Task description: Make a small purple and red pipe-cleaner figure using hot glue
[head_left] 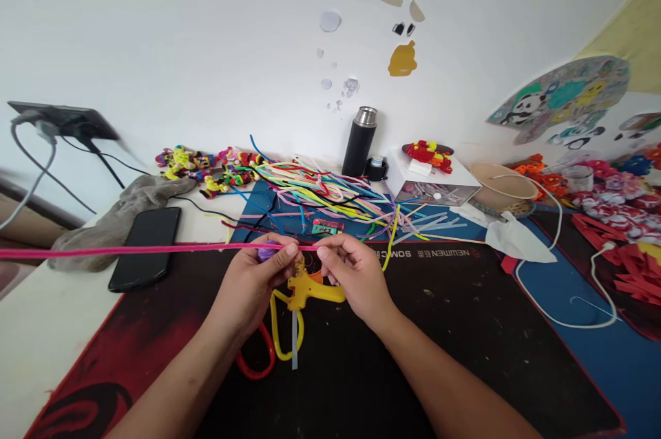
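Note:
A long bright pink pipe cleaner [155, 249] runs level from the left edge of the view to my hands. My left hand [263, 274] pinches it between thumb and fingers, with a small purple fuzzy piece [267, 250] at the same fingers. Thumb and forefinger of my right hand [351, 270] close on the pink pipe cleaner's right end. Below and between the hands lies a yellow glue gun [312, 290] with a clear glue stick [295, 339] sticking out. Red-handled scissors [257, 363] and a yellow handle loop [276, 336] are partly hidden by my left forearm.
Behind my hands a pile of coloured pipe cleaners [320, 191] spreads over the blue mat. A black thermos [360, 143], a white box [434, 184] and a basket [503, 188] stand along the wall. A phone [145, 246] lies left; a white cable [568, 324] loops right.

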{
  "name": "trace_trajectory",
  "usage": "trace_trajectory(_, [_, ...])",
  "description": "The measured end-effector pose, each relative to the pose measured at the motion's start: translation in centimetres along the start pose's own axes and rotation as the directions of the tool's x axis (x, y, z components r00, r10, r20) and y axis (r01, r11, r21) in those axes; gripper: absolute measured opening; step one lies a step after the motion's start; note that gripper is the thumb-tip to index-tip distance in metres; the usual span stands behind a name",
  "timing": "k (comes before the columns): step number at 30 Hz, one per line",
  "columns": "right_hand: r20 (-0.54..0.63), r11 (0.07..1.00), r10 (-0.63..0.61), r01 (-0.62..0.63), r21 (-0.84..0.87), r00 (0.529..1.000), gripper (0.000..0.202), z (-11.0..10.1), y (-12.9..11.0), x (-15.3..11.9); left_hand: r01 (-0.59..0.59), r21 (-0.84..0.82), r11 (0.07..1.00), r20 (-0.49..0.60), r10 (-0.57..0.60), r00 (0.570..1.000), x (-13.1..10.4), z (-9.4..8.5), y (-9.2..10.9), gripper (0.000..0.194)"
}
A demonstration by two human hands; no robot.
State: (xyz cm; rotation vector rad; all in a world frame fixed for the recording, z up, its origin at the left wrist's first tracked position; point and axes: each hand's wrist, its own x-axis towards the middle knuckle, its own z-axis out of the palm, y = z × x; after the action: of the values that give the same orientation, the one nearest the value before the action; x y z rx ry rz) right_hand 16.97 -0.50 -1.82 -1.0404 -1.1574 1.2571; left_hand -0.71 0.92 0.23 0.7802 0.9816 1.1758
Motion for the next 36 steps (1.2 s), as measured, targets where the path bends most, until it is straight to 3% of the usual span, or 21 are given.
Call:
trace_trajectory(13, [-0.008,0.998,0.056,-0.056,0.039,0.998,0.03,0.22,-0.01,-0.07,0.063,-0.143,0.988,-0.056,-0.071,0.996,0.58,-0.21,-0.29,0.047])
trace_trajectory(25, [-0.056,0.992,0.092,-0.086,0.096,0.994,0.034,0.29,0.12,-0.08,0.001,0.057,0.998,0.001,-0.001,1.0,-0.27,0.13,-0.11,0.047])
trace_trajectory(36, [-0.053,0.991,0.072,-0.065,0.113,0.996,0.034,0.19,-0.13,-0.09,0.01,0.119,0.993,0.036,-0.014,0.999,-0.17,0.25,-0.22,0.05])
